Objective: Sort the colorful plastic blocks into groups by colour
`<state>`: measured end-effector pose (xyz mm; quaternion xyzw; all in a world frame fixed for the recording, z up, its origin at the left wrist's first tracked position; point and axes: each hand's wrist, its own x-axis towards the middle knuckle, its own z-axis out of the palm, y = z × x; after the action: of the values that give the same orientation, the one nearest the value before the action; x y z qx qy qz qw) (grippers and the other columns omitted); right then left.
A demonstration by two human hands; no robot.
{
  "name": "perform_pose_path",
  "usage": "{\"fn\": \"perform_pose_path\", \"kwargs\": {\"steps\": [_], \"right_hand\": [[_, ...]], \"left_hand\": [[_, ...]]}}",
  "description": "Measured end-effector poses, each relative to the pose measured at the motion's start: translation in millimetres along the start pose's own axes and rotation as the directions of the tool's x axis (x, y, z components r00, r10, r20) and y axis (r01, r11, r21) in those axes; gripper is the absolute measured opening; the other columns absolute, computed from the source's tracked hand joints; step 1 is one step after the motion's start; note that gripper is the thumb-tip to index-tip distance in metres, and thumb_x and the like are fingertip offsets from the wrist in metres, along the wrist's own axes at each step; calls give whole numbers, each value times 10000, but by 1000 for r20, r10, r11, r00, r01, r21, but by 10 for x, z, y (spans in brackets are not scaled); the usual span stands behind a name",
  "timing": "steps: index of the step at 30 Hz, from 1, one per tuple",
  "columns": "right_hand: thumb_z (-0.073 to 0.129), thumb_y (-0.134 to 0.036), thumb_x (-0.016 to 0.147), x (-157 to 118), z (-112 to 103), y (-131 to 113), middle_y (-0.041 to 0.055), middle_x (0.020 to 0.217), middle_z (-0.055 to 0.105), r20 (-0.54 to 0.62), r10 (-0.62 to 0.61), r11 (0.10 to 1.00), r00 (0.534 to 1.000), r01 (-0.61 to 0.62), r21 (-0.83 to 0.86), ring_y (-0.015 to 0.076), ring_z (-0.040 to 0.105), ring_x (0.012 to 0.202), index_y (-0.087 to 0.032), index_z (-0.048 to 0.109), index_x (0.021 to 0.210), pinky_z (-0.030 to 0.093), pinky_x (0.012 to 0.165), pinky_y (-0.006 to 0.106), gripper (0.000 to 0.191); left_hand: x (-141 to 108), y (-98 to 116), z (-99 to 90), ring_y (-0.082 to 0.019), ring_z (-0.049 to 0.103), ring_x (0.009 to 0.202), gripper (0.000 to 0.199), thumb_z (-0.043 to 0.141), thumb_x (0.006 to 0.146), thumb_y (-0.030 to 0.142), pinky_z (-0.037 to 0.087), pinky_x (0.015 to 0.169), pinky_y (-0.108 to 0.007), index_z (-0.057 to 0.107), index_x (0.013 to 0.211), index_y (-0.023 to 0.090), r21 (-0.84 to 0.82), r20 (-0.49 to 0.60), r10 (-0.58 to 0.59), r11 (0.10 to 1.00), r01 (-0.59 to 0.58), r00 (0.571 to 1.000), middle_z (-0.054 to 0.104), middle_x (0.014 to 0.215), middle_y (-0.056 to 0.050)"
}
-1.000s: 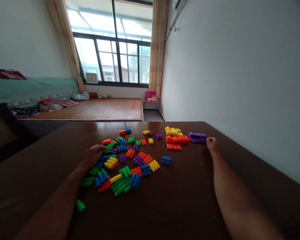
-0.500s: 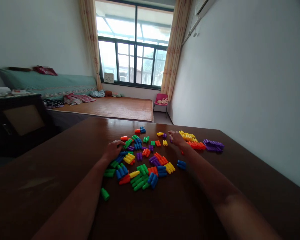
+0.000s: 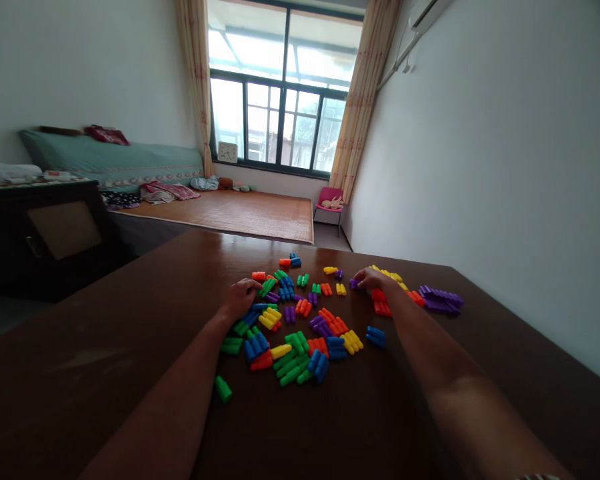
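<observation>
Bullet-shaped plastic building blocks lie spread over the brown table [image 3: 145, 320]. My left hand [image 3: 242, 297] rests at the left edge of the pile, loosely curved, its fingertips beside a green block [image 3: 267, 287] and holding nothing that I can see. Farther right, my right hand [image 3: 376, 278] has its fingers closed at a small purple block [image 3: 355, 284]; the thumb's side is partly hidden. Under and beside the right wrist are red blocks [image 3: 381, 303], and behind it a yellow row [image 3: 389, 274]. A purple row [image 3: 441, 300] lies to its right.
Green blocks [image 3: 293, 367] and a yellow group [image 3: 353, 342] are in the near part of the pile. A blue block [image 3: 376, 336] lies apart at right, a single green one [image 3: 223, 389] at near left. Beyond the table stand a bed [image 3: 250, 210] and a pink chair [image 3: 329, 198].
My right hand has come down and slightly right onto the small purple block, uncovering red blocks near the wrist. The left hand stays by the green block. The view has turned a little left.
</observation>
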<state>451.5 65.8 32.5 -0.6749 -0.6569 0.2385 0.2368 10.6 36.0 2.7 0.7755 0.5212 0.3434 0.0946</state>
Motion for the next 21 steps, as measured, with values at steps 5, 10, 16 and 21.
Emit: {"fn": "perform_pose_path", "kwargs": {"steps": [5,10,16,21], "right_hand": [[720,-108,587,-86,-7,-215,31,852,701,38,-59,998,998,59,-5,186,641,810,-181,683,827,519,720,272,254],[656,-225,703,-432,-286,-43,67,1116,639,-42,-85,920,996,94,381,165,646,820,-214,604,1075,540,637,260,376],[548,-144,704,-1084,-980,985,65,983,675,-257,267,883,929,-129,451,118,610,729,-177,629,1004,486,563,185,312],[575,-134,665,-1573,-1231,1697,70,867,694,-251,380,903,890,-299,309,112,584,619,-147,670,894,480,555,206,248]], "left_hand": [[5,-33,-4,-187,662,902,293,446,800,267,488,823,-278,719,894,216,18,16,-17,1000,17,1000,724,979,-36],[32,-73,-4,-202,670,910,322,433,793,312,493,807,-281,715,920,223,61,27,-22,998,20,999,727,988,-34],[80,-151,17,-219,678,903,349,435,788,371,503,799,-284,718,939,234,96,47,-5,995,0,999,730,1000,-27],[97,-217,37,-221,672,941,363,428,798,404,503,817,-280,709,958,241,105,42,2,994,-6,999,726,1030,-28]]}}
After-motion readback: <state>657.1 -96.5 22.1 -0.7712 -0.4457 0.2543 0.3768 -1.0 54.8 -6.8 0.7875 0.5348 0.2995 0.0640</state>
